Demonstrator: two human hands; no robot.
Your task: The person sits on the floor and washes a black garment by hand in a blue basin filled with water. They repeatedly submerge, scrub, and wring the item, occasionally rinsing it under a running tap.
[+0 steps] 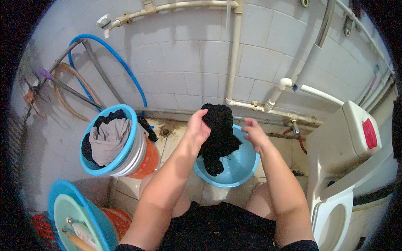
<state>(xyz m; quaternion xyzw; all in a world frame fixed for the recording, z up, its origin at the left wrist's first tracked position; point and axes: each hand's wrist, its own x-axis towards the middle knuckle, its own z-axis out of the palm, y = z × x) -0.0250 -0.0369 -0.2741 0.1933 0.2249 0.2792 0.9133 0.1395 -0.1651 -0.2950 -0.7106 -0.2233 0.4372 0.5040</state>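
Note:
My left hand point(198, 128) grips a bunched black garment point(218, 127) by its upper left side, holding it up. The cloth hangs down, and its lower end reaches into a light blue basin point(244, 165) on the floor between my legs. To the right of the cloth, my right hand point(256, 136) hovers over the basin's right rim. Its fingers are apart and slightly bent, with nothing in them. The exact kind of garment cannot be made out because it is crumpled.
On the left, a blue basin point(85, 161) with grey and black clothes point(109, 142) rests on an orange-and-white bucket point(145, 161). Nearer stand nested basins point(63, 188) holding bottles. A toilet point(335, 217) is at right. Pipes point(233, 54) and a tap point(107, 25) line the tiled wall.

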